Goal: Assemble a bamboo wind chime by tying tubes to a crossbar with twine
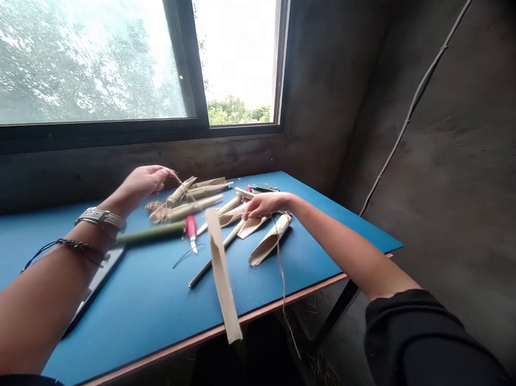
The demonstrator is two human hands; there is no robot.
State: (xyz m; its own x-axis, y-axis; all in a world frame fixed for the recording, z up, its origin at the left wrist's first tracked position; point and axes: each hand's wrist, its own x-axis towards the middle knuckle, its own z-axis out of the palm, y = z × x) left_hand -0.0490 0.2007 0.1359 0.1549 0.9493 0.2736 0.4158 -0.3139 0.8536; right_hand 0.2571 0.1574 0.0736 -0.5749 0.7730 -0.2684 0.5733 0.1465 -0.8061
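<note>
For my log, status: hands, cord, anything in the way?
Left hand pinching cord. Right hand over bamboo pieces, hold unclear. Red-handled knife lying nearby, blade bare.

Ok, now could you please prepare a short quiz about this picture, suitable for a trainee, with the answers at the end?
1. Fill in: The raised left hand pinches a thin ____.
2. True or false: The red-handled knife lies on the blue tabletop.
3. Multiple choice: Which arm wears the pale wristband? A) right B) left C) both

Key: 1. string; 2. true; 3. B
</note>
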